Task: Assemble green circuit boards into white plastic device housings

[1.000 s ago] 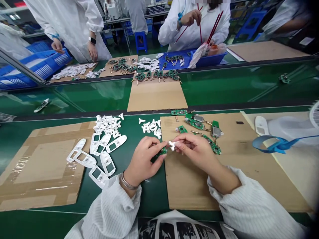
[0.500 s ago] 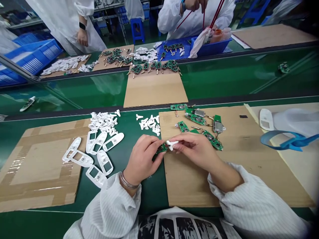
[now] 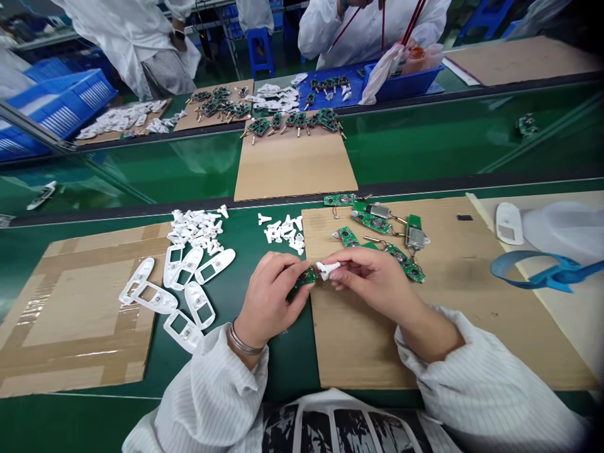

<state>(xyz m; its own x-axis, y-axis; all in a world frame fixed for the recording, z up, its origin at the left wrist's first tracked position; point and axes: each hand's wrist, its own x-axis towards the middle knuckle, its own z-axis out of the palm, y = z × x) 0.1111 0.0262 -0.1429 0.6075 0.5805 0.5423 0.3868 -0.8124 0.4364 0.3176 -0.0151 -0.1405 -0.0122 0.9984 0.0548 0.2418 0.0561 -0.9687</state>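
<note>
While the left hand pinches a small green circuit board between its fingertips, the right hand pinches a small white plastic part just beside it.

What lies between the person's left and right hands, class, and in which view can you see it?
In the head view, a small green circuit board and a small white plastic piece lie between the left hand and the right hand.

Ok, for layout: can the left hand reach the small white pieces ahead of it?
Probably yes: only green belt lies between the left hand and the white pieces, though it holds a circuit board.
</note>
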